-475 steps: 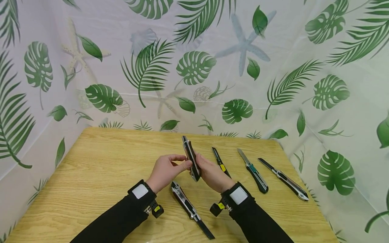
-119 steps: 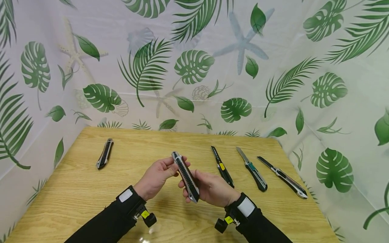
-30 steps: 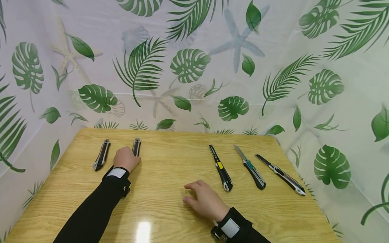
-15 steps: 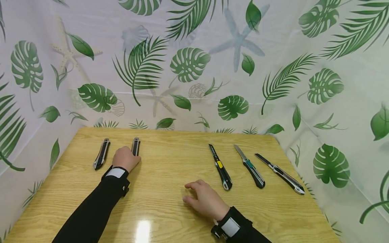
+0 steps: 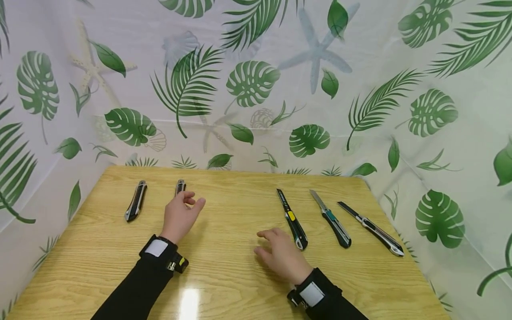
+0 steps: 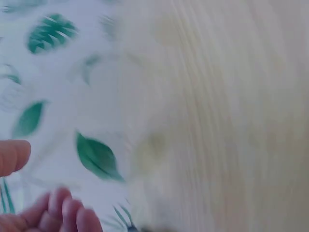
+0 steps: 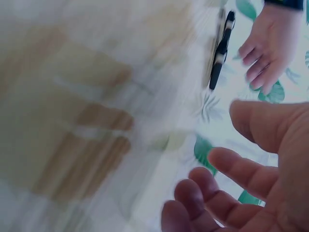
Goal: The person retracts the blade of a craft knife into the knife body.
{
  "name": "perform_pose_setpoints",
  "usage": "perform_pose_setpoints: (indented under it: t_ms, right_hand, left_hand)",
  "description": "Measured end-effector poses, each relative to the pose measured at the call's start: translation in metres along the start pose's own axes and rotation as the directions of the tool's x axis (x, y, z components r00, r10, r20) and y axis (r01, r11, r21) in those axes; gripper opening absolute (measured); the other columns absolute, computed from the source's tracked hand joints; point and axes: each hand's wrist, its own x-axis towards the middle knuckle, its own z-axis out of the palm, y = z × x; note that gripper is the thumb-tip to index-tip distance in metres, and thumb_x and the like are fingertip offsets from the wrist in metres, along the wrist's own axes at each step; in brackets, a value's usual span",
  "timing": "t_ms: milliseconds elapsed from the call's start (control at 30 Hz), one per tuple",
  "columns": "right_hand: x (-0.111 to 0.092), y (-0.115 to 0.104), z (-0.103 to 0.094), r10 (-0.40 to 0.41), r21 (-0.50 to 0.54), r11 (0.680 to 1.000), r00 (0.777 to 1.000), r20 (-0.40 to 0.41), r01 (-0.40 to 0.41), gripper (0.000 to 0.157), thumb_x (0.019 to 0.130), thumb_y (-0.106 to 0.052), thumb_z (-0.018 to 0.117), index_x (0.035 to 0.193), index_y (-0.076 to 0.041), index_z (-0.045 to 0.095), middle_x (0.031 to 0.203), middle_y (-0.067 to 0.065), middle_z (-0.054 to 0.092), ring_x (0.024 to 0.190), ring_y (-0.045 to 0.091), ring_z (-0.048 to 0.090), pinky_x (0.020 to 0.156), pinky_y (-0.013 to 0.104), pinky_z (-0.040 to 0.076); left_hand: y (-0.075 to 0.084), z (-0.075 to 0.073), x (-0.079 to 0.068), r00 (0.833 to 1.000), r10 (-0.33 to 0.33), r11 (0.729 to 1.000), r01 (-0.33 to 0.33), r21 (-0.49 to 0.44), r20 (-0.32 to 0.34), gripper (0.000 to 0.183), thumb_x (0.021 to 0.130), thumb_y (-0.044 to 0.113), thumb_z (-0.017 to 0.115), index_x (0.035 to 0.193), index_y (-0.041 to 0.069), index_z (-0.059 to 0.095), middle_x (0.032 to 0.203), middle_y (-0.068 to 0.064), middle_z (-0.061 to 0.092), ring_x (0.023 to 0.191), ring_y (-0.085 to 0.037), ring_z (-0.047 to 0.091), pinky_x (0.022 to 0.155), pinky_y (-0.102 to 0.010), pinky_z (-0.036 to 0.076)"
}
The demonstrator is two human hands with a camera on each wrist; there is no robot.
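Holds nothing in relaxed left hand (image 5: 180, 218) or right hand (image 5: 284, 256) — should grip yellow-slider snap-off knife (image 5: 291, 217), probably light, stiff, by handle (image 5: 297, 230).

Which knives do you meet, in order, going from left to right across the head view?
Closed silver-and-black knife, partly hidden knife beyond the left hand, yellow-buttoned knife, teal-buttoned knife, slanting knife with dark blade out.
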Motion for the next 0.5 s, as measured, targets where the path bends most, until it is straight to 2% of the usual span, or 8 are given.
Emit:
perform_pose_setpoints:
  t_ms: [133, 300, 400, 500]
  right_hand:
    - [0.003, 0.02, -0.005, 0.033, -0.044, 0.998, 0.988, -0.151, -0.04, 0.037, 0.094, -0.031, 0.07, 0.124, -0.009, 0.067, 0.12, 0.012, 0.06, 0.11, 0.028, 0.053, 0.087, 0.048, 0.051]
    - [0.007, 0.045, -0.012, 0.085, -0.057, 0.992, 0.946, -0.311, -0.108, 0.041, 0.092, -0.027, 0.072, 0.123, -0.001, 0.066, 0.116, 0.023, 0.06, 0.107, 0.038, 0.051, 0.087, 0.054, 0.047]
    - [0.009, 0.057, -0.016, 0.15, -0.07, 0.98, 0.929, -0.339, -0.184, 0.048, 0.091, -0.029, 0.072, 0.127, 0.003, 0.062, 0.117, 0.027, 0.057, 0.105, 0.043, 0.049, 0.086, 0.057, 0.045]
    - [0.012, 0.068, -0.016, 0.204, -0.084, 0.967, 0.925, -0.321, -0.242, 0.055, 0.092, -0.032, 0.071, 0.13, 0.005, 0.058, 0.12, 0.03, 0.055, 0.107, 0.046, 0.048, 0.087, 0.06, 0.044]
  left_hand:
    - [0.018, 0.015, -0.028, 0.998, 0.02, 0.987, -0.009, -0.16, 0.062, 0.041, 0.096, 0.04, 0.065, 0.12, 0.007, 0.064, 0.095, -0.006, 0.065, 0.081, -0.018, 0.058, 0.067, -0.036, 0.05]
    - [0.035, 0.033, -0.061, 0.988, -0.003, 0.959, 0.046, -0.28, 0.152, 0.037, 0.095, 0.038, 0.067, 0.116, 0.008, 0.068, 0.093, -0.003, 0.066, 0.081, -0.016, 0.059, 0.07, -0.035, 0.051]
    - [0.039, 0.039, -0.071, 0.983, 0.001, 0.946, 0.058, -0.319, 0.182, 0.033, 0.095, 0.036, 0.068, 0.114, 0.009, 0.069, 0.092, -0.002, 0.066, 0.08, -0.016, 0.059, 0.07, -0.036, 0.05]
    - [0.04, 0.041, -0.074, 0.98, 0.009, 0.939, 0.061, -0.339, 0.2, 0.029, 0.095, 0.036, 0.067, 0.113, 0.013, 0.068, 0.093, -0.002, 0.066, 0.081, -0.017, 0.059, 0.071, -0.038, 0.05]
